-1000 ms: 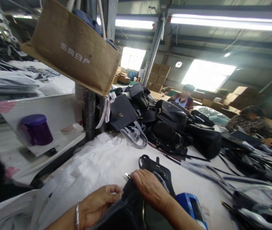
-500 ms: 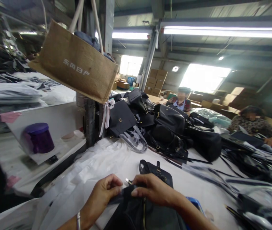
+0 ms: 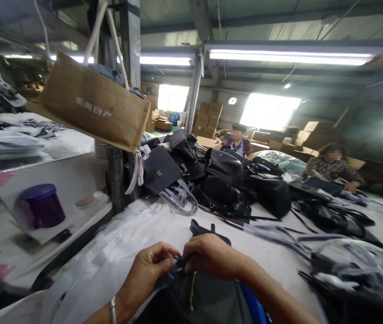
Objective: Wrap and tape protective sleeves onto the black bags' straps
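Observation:
A black bag (image 3: 216, 297) with a gold zipper (image 3: 192, 290) lies in front of me at the bottom of the view. My left hand (image 3: 154, 265), with a bracelet at its wrist, pinches one end of a black strap (image 3: 179, 265). Close beside it, my right hand (image 3: 213, 256) is closed on the same strap, thumb against the curled fingers. The fingertips nearly meet and hide part of the strap. Beyond the right hand, the bag's black upper part with a loop (image 3: 196, 228) shows. Something blue (image 3: 254, 303) lies under my right forearm.
White sheeting (image 3: 110, 252) spreads on the table to my left. A heap of black bags (image 3: 227, 193) lies ahead, and straps with clear plastic (image 3: 349, 256) lie right. A brown bag (image 3: 93, 105) hangs at a post. Two people (image 3: 240, 144) sit across the table.
The view has turned slightly right, so the surroundings sit further left. My hands have come closer together on the strap, and the shiny metal piece between them is now out of sight.

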The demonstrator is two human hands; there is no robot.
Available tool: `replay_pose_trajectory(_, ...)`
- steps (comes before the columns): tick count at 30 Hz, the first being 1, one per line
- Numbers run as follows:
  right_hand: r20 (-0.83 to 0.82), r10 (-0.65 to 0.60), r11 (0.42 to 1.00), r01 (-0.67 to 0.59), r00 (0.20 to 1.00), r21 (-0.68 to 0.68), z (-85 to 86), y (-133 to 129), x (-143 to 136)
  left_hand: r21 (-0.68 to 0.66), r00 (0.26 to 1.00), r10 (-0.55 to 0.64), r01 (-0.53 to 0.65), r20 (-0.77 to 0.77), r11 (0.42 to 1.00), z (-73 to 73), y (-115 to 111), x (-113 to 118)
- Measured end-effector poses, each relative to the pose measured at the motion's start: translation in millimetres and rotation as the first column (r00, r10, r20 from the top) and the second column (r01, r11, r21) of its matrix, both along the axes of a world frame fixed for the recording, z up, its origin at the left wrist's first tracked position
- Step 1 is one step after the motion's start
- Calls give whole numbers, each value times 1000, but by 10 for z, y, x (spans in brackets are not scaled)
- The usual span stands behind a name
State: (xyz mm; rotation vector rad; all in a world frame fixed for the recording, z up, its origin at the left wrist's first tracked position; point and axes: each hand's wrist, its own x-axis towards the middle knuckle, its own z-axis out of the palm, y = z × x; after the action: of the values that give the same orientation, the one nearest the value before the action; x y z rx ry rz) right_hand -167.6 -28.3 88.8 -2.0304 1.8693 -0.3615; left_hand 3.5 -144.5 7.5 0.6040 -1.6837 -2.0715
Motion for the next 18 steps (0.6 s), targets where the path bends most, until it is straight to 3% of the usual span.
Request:
replay_pose_trajectory(6,36,-107,993,108,994,-44,-41,127,94,45,1000,2,-2,-9,999,259,172,-55)
replay_pose_trajectory(11,203,-200,971,221,959,-89,-158,256,181,26,1000,15,-15,-8,1000,335,266,-77)
replay_pose_trajectory(14,382,-216,962,264,898,-75,-186,341,189,13,999,-5,6,-39,1000,338,313,-105)
replay_pose_trajectory(18,533,-297,939,345,793,9,-230,406,166,-124,998,5,-13,-61,992,365,390,-124)
